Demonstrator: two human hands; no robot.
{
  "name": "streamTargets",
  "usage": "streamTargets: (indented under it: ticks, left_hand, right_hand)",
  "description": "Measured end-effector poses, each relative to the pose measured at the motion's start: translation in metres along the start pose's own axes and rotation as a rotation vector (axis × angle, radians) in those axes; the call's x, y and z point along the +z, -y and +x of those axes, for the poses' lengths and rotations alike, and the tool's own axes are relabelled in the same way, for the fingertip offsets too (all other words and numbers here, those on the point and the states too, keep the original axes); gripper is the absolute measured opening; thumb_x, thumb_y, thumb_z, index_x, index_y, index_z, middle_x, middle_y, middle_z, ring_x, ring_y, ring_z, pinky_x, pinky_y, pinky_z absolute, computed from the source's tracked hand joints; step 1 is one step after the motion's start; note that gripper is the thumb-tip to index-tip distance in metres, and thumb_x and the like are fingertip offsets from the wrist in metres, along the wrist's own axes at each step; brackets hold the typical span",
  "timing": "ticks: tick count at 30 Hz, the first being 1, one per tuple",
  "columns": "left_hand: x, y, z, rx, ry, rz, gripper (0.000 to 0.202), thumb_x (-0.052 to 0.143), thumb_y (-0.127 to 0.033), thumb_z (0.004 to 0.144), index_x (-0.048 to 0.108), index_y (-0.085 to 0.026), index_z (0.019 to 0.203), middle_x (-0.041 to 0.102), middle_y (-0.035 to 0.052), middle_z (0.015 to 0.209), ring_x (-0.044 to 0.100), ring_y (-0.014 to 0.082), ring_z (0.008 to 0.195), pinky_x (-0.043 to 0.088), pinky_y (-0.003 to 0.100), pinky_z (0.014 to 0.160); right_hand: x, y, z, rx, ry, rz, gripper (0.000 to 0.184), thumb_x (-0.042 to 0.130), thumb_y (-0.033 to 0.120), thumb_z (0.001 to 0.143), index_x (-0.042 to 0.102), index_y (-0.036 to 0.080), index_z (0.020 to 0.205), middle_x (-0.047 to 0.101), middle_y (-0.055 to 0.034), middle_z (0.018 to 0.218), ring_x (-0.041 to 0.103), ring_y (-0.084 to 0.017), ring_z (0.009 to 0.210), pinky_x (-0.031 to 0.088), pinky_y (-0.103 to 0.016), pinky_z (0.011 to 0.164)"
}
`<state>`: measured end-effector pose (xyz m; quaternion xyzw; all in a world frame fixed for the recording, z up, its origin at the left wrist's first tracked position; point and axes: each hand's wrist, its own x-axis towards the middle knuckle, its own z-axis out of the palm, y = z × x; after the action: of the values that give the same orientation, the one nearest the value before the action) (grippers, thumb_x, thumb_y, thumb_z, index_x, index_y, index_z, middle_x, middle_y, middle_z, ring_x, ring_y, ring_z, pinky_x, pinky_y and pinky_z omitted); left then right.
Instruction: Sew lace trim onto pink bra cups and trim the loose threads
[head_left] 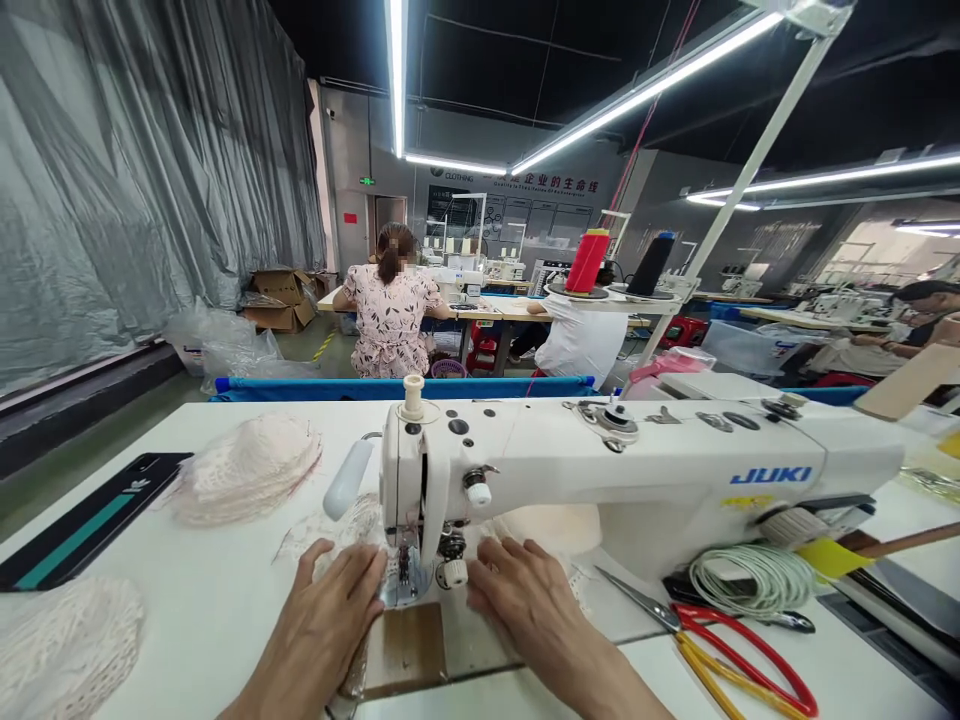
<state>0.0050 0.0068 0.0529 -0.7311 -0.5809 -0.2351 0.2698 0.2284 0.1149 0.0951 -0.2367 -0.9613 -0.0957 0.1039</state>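
My left hand (330, 610) is just left of the needle and presser foot (405, 570) of a white sewing machine (637, 470). Its thumb and fingers are closed on a white lace piece (356, 515), which spreads out behind the fingertips. To the right of the needle, my right hand (532, 610) has bent fingers against a cream fabric piece (559, 525) under the machine arm. Some lace shows beside its wrist. The fingertips of my right hand are partly hidden by the fabric and machine parts.
Stacked lace pieces (247, 465) and more lace (71, 640) lie left, beside a black-and-green strip (94, 520). Scissors (675, 615) with red and yellow handles and a coil of pale cord (750, 580) lie right. Red thread (589, 262) stands above. People sit ahead.
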Motion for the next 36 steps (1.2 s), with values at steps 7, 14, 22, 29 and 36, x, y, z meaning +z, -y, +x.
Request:
streamTargets:
  ticks: [7,14,22,29,36]
  left_hand:
    - [-0.009,-0.013,0.014,0.081,0.152,0.151,0.04,0.034,0.015,0.075,0.059,-0.009,0.095,0.064,0.007,0.079,0.061,0.0204,0.076,0.043,0.039,0.081]
    - [-0.045,-0.038,-0.021,-0.412,0.374,-0.634,0.023,0.033,-0.007,0.088,0.051,-0.021,0.086,0.057,-0.0008,0.07,0.058,0.0137,0.058,0.049,0.022,0.053]
    - [-0.049,-0.048,-0.033,-0.55,0.307,-0.834,0.049,0.03,-0.008,0.087,0.031,-0.023,0.134,0.061,0.0077,0.098,0.064,0.0154,0.08,0.055,0.025,0.067]
    - [-0.037,-0.028,-0.016,-0.038,0.07,-0.262,0.036,0.032,-0.006,0.089,0.063,-0.023,0.094,0.066,0.0019,0.099,0.057,0.0176,0.096,0.036,0.033,0.081]
    - [-0.016,-0.022,-0.022,0.054,0.086,-0.26,0.026,0.035,-0.016,0.095,0.061,-0.02,0.098,0.068,0.0016,0.098,0.054,0.0158,0.097,0.029,0.033,0.083]
  right_hand:
    - [-0.002,0.012,0.005,0.001,-0.064,0.064,0.011,0.059,0.015,0.084,0.057,0.017,0.074,0.058,-0.0018,0.075,0.056,-0.015,0.064,0.035,-0.027,0.057]
    - [-0.02,0.027,-0.004,-0.125,0.048,0.646,0.061,0.076,0.045,0.068,0.049,0.018,0.115,0.06,-0.004,0.096,0.056,-0.02,0.089,0.045,-0.03,0.075]
    - [-0.01,0.024,0.0,0.123,-0.023,0.562,0.016,0.058,0.009,0.08,0.054,0.017,0.093,0.059,-0.0005,0.079,0.054,-0.015,0.071,0.042,-0.027,0.065]
    - [0.008,0.054,-0.002,-0.148,-0.211,0.241,0.009,0.063,0.023,0.082,0.055,0.017,0.08,0.061,-0.0032,0.08,0.054,-0.018,0.072,0.038,-0.031,0.063]
    - [0.014,0.038,0.007,-0.181,-0.17,0.143,0.015,0.053,0.002,0.083,0.057,0.016,0.086,0.063,-0.0028,0.081,0.057,-0.017,0.073,0.041,-0.032,0.075]
